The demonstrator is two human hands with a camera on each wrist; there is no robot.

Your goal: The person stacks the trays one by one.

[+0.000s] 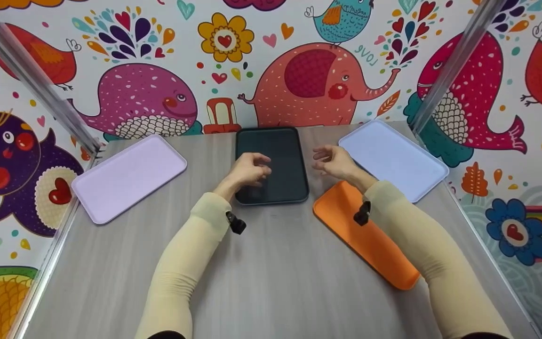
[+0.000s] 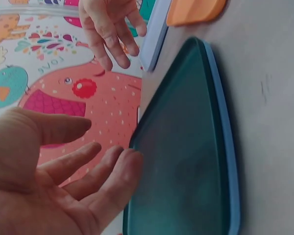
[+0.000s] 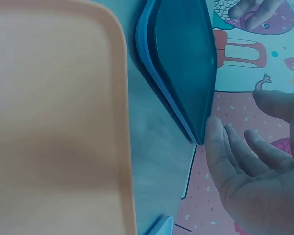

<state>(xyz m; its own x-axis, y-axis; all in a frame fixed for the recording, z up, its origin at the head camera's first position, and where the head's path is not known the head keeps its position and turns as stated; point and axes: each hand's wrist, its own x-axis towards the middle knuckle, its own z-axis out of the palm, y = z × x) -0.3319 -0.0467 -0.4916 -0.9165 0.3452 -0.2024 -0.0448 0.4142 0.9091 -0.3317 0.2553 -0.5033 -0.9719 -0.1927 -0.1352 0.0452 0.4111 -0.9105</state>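
Observation:
A dark green-black tray (image 1: 286, 186) lies at the back middle of the table. Stacked beneath it, a blue tray (image 2: 231, 156) shows as a thin rim along its side. My left hand (image 1: 248, 170) hovers over the dark tray's left half, fingers loosely bent and holding nothing. On the other side, my right hand (image 1: 336, 162) is in the air between the dark tray and a pale blue tray (image 1: 393, 157), fingers relaxed and nothing in them. Below my right forearm lies an orange tray (image 1: 346, 223), partly covered by the sleeve.
A lilac tray (image 1: 130, 179) lies slanted at the table's left. Behind the wood-grain table (image 1: 271, 273) stands a wall (image 1: 233, 84) printed with cartoon animals. Metal posts (image 1: 454, 70) rise at the back corners. Each wrist carries a small black camera (image 1: 236, 222).

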